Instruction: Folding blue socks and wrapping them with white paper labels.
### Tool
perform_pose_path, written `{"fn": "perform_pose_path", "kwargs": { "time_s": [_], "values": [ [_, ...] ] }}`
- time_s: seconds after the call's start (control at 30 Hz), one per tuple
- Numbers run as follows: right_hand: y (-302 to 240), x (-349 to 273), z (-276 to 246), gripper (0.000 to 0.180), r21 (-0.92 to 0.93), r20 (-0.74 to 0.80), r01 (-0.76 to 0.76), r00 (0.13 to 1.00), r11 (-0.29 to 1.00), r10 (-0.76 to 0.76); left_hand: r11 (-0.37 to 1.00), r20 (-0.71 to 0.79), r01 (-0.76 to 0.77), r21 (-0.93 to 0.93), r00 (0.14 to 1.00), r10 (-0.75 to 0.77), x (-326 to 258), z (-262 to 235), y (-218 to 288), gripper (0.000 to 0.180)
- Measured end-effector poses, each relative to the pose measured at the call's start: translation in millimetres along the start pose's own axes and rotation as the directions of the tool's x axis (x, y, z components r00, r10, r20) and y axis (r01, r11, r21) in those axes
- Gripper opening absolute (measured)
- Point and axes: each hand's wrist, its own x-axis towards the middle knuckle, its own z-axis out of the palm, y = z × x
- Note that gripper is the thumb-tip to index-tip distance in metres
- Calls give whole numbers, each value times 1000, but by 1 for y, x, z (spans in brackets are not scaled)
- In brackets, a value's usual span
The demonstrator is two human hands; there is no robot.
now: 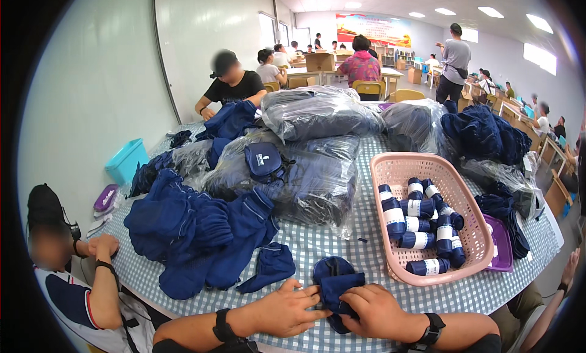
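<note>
Navy cloth piece lies part-folded at the near edge of the checked desk, under both hands. Left hand presses flat, fingers spread; right hand has its grip pinching a fold. About a dozen banded rolls already fill the pink basket; a big loose pile and bagged bundles look untouched

Bright, even ceiling-panel light, soft shadows, strong fisheye bending, dark vignetted corners.
</note>
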Motion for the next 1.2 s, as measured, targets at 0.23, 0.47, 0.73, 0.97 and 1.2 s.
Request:
{"fn": "perform_pose_path", "kwargs": {
  "time_s": [0.23,0.47,0.73,0.97,1.2],
  "values": [
    [-4,0,-6,42,-17,19,10,1000,1000,-10,999,-34,-6,-41,999,4,2,2,0,40],
    [-4,-1,-6,43,-61,37,43,998,997,-41,997,12,-11,-74,1000,12,3,2,-1,43],
    [-4,-1,-2,39,-35,-37,-13,999,999,12,992,-7,-2,-122,1000,1,-1,6,-3,59],
    [0,-5,-1,40,14,-48,-70,996,997,71,995,-169,-40,95,984,56,-1,6,2,45],
    [1,-4,-2,38,45,-38,-101,994,994,102,983,-314,-161,82,932,179,4,8,-2,30]
  ]
}}
